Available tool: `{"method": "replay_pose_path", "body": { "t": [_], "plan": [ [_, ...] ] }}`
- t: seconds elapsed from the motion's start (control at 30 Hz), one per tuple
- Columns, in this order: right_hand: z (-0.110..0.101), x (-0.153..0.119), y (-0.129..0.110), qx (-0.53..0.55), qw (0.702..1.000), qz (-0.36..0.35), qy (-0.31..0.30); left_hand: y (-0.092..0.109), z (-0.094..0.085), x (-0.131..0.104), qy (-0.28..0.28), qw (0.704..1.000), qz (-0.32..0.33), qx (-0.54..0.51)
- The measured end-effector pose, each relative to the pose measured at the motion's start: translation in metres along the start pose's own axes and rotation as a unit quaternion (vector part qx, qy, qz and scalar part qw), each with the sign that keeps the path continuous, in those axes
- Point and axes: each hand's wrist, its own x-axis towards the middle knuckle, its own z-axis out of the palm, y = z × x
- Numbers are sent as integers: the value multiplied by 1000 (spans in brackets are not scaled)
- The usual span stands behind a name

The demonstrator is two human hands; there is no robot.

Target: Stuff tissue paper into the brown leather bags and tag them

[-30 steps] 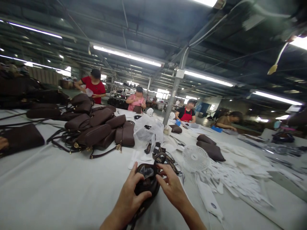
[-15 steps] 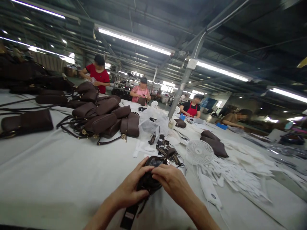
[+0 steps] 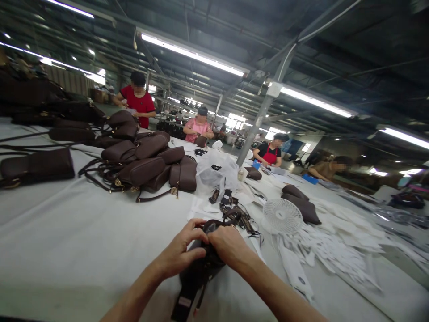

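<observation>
A small dark brown handbag (image 3: 194, 267) stands in front of me on the white-covered table, its top gaping and a dark lining showing. My left hand (image 3: 186, 247) holds the bag's left side near the opening, thumb and fingers curled. Over the opening's right side, my right hand (image 3: 229, 247) is closed with its knuckles up; its fingertips are hidden at the bag's rim. A strap loop (image 3: 233, 217) rises behind the right hand. From the bag's near end hangs a black tag (image 3: 182, 302) with a pale label.
Brown handbags (image 3: 144, 165) lie piled at the left. Beyond my hands are black hang tags (image 3: 231, 205) and a clear plastic bag (image 3: 214, 172). On the right lie a white fan (image 3: 282, 216) and white paper pieces (image 3: 335, 250). Several co-workers stand or sit across the table.
My right hand has turned knuckles-up and shifted over the bag's opening. The bag's near end shows more, and the strap behind stands up as a loop.
</observation>
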Motion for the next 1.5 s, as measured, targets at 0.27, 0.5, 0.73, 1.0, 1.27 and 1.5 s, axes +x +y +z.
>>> {"method": "replay_pose_path", "body": {
  "t": [0.27, 0.5, 0.73, 1.0, 1.27, 1.5],
  "plan": [
    [-6, -25, 28, 150, 984, -94, -27, 18, 22, -3, 12, 997, -19, 69],
    [0, -12, 7, 76, 996, -31, -24, 15, 24, 2, 39, 988, 8, 152],
    [-19, -70, 32, 211, 962, -19, 172, 11, 18, -3, 57, 983, -19, 171],
    [31, -61, 39, 136, 969, -17, 204, 14, 41, -5, 59, 974, 39, 213],
    [61, -30, 18, 339, 870, 4, 357, -24, 63, -6, 148, 942, 57, 297],
    [41, -35, 36, 408, 817, 235, 334, -43, 83, -1, 225, 922, 71, 307]
  ]
}}
